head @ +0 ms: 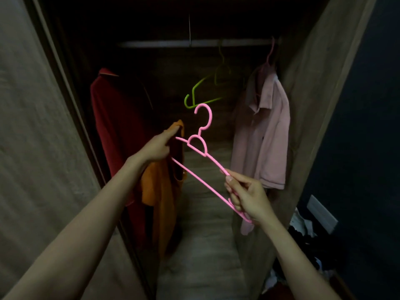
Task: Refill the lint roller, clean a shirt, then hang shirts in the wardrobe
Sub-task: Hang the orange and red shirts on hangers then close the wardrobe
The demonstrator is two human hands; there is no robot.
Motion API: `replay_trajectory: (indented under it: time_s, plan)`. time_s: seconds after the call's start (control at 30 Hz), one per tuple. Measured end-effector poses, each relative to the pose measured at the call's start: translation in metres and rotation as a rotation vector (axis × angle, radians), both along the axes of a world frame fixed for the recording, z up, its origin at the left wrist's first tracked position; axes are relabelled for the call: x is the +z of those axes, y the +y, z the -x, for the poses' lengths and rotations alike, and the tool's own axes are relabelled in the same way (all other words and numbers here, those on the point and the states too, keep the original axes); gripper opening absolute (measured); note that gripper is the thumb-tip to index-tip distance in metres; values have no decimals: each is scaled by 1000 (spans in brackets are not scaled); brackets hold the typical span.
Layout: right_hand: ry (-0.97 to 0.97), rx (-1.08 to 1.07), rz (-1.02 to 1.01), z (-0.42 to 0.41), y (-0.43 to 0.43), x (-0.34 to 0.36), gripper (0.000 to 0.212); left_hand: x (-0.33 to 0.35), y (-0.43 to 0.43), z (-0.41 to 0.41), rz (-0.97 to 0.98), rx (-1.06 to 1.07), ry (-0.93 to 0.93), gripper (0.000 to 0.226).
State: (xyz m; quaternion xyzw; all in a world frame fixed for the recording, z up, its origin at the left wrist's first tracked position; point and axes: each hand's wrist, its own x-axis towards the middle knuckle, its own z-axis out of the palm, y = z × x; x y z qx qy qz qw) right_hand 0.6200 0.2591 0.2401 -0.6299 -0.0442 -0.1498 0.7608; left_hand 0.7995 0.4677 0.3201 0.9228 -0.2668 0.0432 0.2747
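As I look through the head camera into the open wardrobe (313,87), my left hand (157,148) grips the orange shirt (161,191) by its top edge, fingers curled round the cloth, and the shirt hangs down in front of the red shirt (112,118). My right hand (246,195) pinches the right end of the pink hanger (210,116) between thumb and fingers, holding it tilted with the hook uppermost. Its left end lies just beside my left hand (I cannot tell whether it has entered the shirt). On the rail (164,43) behind hang an empty green hanger (199,84) and, right, a pink shirt (268,135).
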Motion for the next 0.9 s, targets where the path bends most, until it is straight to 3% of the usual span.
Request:
replay_trajectory:
  time_s: [0.13,0.2,0.27,0.33,0.43,0.5,0.53,0.6,0.67,0.7,0.83,0.9]
  plan:
    - [-15,77,-86,-8,-5,7,25,11,-8,31,-42,-155,-146,79]
    - [-37,177,-121,-8,-17,10,44,19,1,33,-140,-126,-238,76]
    - [-67,220,-87,-5,-30,15,52,26,8,30,-270,-141,-460,64]
    - [-84,193,22,-3,-37,25,37,29,8,25,-309,-180,-563,51]
    - [-181,-93,439,-10,-51,38,22,29,3,24,-295,-226,-565,47]
    - [-293,-549,950,-20,-64,36,26,28,3,25,-288,-185,-534,55]
    - [-367,-765,1098,-25,-65,31,30,26,3,25,-282,-152,-540,60]
    - [-560,-952,1082,-28,-45,21,25,26,0,29,-251,-99,-570,63]
    - [-730,-778,1010,-31,-11,10,18,29,-2,35,-199,-85,-597,60]
    - [-715,-617,978,-33,6,4,20,32,-2,37,-175,-86,-599,55]
    - [-258,-61,905,-52,43,-4,57,43,2,44,-109,-78,-620,47]
    - [-154,54,1063,-69,44,-13,65,50,9,49,-75,-81,-634,41]
